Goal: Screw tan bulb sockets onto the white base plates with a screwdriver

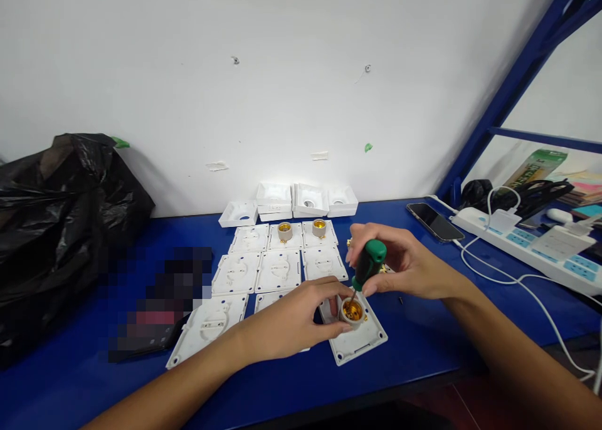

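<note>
My right hand (395, 264) grips a screwdriver (370, 264) with a green and black handle. Its shaft tilts down into a round lamp socket (352, 311) with a brass-coloured inside. That socket sits on a white square plate (352, 348) near the table's front edge. Thumb and fingers of my left hand (315, 314) close around the socket's left side. Small brass-coloured parts lie partly hidden behind my right hand. Farther back, two more lamp sockets (285, 231) stand on white plates (281, 271) laid out in rows.
White box-shaped covers (275, 195) are stacked against the wall. A black plastic bag (61, 229) fills the left side, near a pixelated dark object (164, 304). To the right lie a phone (435, 222), a white power strip (517, 239) and loose white cables. A small screw (401, 300) rests on the blue table.
</note>
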A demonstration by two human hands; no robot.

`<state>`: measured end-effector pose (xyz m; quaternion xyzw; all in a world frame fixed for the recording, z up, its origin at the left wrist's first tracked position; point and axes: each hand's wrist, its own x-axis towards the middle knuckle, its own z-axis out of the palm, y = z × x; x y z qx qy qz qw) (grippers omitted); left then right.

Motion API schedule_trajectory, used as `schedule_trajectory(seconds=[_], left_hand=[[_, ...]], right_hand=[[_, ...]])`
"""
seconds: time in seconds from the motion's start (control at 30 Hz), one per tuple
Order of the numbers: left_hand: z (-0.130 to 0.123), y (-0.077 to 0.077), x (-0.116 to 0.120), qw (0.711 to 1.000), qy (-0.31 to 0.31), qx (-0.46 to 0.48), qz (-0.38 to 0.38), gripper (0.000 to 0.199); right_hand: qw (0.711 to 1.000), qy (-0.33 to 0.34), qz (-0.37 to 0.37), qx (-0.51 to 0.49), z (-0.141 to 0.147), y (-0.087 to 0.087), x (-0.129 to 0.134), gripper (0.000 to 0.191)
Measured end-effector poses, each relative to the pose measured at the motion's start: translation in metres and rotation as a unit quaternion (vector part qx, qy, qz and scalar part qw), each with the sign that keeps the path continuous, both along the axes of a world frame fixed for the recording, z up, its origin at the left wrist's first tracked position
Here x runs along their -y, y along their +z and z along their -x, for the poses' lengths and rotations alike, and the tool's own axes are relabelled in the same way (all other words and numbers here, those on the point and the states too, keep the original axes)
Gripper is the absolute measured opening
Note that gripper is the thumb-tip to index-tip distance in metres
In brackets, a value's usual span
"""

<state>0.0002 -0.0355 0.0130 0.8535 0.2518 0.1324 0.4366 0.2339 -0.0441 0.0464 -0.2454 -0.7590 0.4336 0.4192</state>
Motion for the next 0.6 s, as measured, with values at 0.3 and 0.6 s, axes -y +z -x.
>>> schedule_trajectory(seconds=[0.3,0.6], left_hand=[[0.0005,-0.0052,-0.0003,1.000,0.003,0.013,-0.010,0.028],[0.0012,-0.0066,-0.0005,1.000,0.007,0.009,-0.006,0.033]], right_hand=[[1.000,-0.006,0.014,-0.018,0.0031,-0.0030,-0.0002,0.040],[1.000,-0.025,-0.010,-0.015,-0.0004,-0.0001,-0.0023,0.028]])
